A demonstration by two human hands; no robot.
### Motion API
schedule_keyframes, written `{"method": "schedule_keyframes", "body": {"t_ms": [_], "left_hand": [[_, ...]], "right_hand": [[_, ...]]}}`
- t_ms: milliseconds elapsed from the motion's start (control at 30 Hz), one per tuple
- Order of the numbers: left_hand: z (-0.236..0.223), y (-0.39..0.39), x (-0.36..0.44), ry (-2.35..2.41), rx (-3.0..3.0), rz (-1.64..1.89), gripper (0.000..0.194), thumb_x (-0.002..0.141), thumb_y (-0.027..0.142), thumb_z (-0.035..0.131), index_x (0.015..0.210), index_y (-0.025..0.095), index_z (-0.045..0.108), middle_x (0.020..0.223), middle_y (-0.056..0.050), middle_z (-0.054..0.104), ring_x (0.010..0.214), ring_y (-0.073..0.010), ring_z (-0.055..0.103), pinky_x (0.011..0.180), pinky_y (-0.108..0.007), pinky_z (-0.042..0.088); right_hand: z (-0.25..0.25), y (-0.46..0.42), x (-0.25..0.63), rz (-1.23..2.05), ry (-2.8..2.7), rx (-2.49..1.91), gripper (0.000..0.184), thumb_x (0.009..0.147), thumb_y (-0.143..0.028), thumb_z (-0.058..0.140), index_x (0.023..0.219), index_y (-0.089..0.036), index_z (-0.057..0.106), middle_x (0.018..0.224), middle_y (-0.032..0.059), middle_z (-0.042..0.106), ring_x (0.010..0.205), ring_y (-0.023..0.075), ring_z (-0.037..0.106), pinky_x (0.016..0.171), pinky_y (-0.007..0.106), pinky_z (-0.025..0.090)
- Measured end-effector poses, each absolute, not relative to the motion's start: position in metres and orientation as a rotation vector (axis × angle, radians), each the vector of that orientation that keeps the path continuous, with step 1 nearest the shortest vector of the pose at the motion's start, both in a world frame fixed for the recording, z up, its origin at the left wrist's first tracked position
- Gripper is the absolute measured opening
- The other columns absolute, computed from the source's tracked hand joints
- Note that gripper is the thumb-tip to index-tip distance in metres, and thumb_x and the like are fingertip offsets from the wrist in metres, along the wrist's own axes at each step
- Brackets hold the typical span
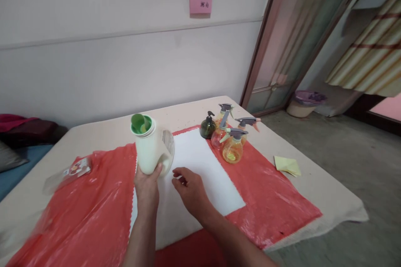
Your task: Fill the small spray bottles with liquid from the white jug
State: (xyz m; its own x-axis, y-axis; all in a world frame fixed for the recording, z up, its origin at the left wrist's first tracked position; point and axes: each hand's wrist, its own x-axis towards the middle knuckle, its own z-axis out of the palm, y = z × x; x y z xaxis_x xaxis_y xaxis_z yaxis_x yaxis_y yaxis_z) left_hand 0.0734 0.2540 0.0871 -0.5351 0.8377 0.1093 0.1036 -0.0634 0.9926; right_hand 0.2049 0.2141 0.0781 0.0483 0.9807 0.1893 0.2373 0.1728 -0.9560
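Note:
My left hand (149,181) is wrapped round a pale, cream-white jug (150,150) with a green pour spout (142,124) in its uncapped mouth; it looks like a detergent jug. The jug is tilted, with part of a label showing on its right side. My right hand (189,187) is beside the jug, apart from it. Its fingers are loosely curled, thumb and forefinger apart, with nothing seen between them. Below both hands lies a white sheet (216,183) on red plastic (266,196).
At the back right stand a dark green pump bottle (207,128) and several spray bottles, one of them yellow (232,151). Yellow paper notes (287,165) lie near the right edge of the table (332,196). Clear plastic packaging (78,169) lies at left. A wall (109,75) rises behind.

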Motion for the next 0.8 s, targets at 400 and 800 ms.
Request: {"method": "schedule_keyframes", "body": {"t_ms": [400, 800], "left_hand": [[0.091, 0.249, 0.114, 1.508, 0.885, 1.650, 0.047, 0.066, 0.038, 0.082, 0.107, 0.016, 0.073, 0.099, -0.006, 0.074, 0.091, -0.0222, 0.068, 0.082, -0.034, 0.053], [0.099, 0.224, 0.108, 1.337, 1.415, 1.152, 0.026, 0.080, 0.041, 0.069, 0.094, 0.020, 0.076, 0.087, -0.004, 0.076, 0.086, -0.0227, 0.069, 0.080, -0.031, 0.051]], "right_hand": [[0.056, 0.224, 0.209, 0.823, -1.486, -1.268, 0.072, 0.075, -0.011, 0.056, 0.147, -0.017, 0.044, 0.148, 0.0112, 0.049, 0.137, 0.0254, 0.045, 0.115, 0.047, 0.039], [0.056, 0.236, 0.212, 0.972, -1.138, -1.164, 0.035, 0.081, -0.030, 0.059, 0.113, -0.019, 0.064, 0.111, 0.0061, 0.069, 0.096, 0.0209, 0.062, 0.085, 0.034, 0.051]]}}
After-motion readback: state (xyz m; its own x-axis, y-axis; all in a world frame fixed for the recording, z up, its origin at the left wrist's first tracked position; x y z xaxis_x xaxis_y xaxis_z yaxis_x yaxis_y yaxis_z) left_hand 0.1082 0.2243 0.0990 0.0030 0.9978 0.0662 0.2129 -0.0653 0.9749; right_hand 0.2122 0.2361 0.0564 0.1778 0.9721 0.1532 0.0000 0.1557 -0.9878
